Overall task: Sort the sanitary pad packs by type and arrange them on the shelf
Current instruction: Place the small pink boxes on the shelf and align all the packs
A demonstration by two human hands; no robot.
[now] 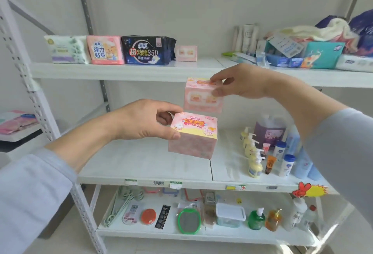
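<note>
A: Where is there room, taking the small pink box (186, 53) on the top shelf (125, 70) as the mark?

B: Right of it the board lies bare up to the white bottles (245, 38) and the heaped packets (302, 51).

A: And to its left?

B: Blocked. The dark pack (146, 50) stands just beside it, then the pink pack (105, 50) and the white pack (67, 49), side by side.

On the top shelf (121, 71), 4 packs (149, 50) stand side by side left of the clutter (302, 51).
</note>
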